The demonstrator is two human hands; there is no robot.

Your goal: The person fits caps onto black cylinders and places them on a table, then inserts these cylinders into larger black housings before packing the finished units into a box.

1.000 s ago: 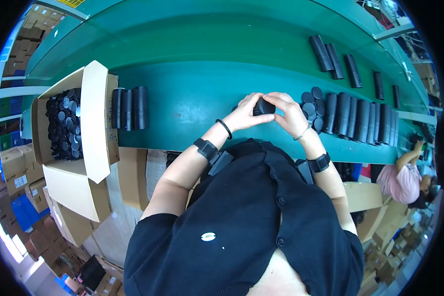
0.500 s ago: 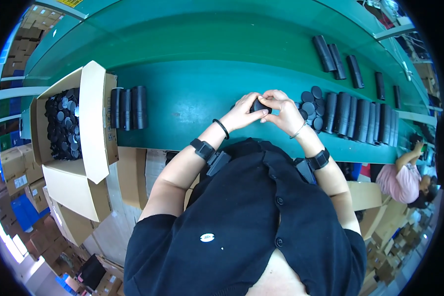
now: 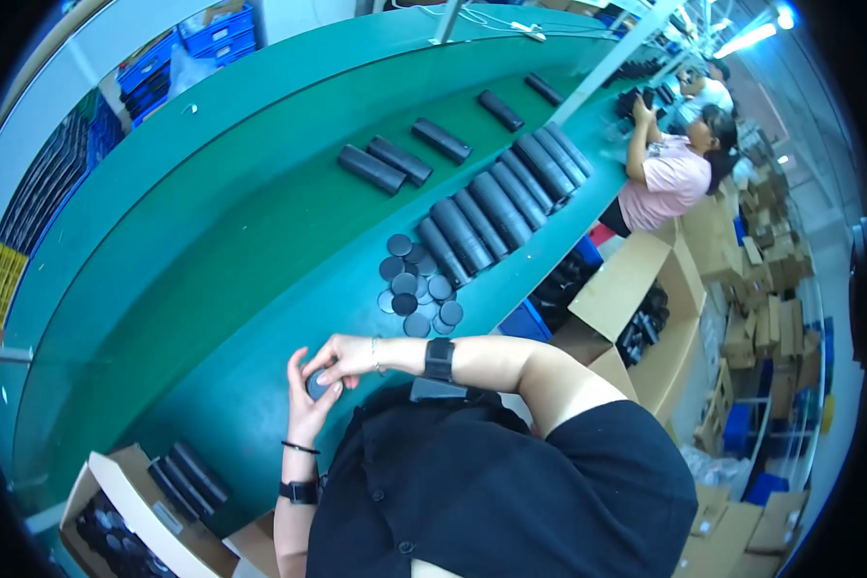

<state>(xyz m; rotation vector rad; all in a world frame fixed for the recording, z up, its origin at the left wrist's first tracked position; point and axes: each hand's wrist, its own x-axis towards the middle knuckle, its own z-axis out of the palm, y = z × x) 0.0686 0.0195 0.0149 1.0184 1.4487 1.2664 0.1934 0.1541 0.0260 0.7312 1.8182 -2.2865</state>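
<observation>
Green workbench [image 3: 250, 371], bearing an open cardboard box [image 3: 140, 501] at lower left, a row of black cylinders [image 3: 496, 207] toward the upper right and, beside it, a cluster of loose black discs [image 3: 405, 283]. The left hand [image 3: 305, 414] curls its fingers around a dark, round-faced piece [image 3: 315, 384]; the right hand [image 3: 350, 355] pinches it between thumb and fingers. Uneven pressure could tilt the piece or slip it loose.
</observation>
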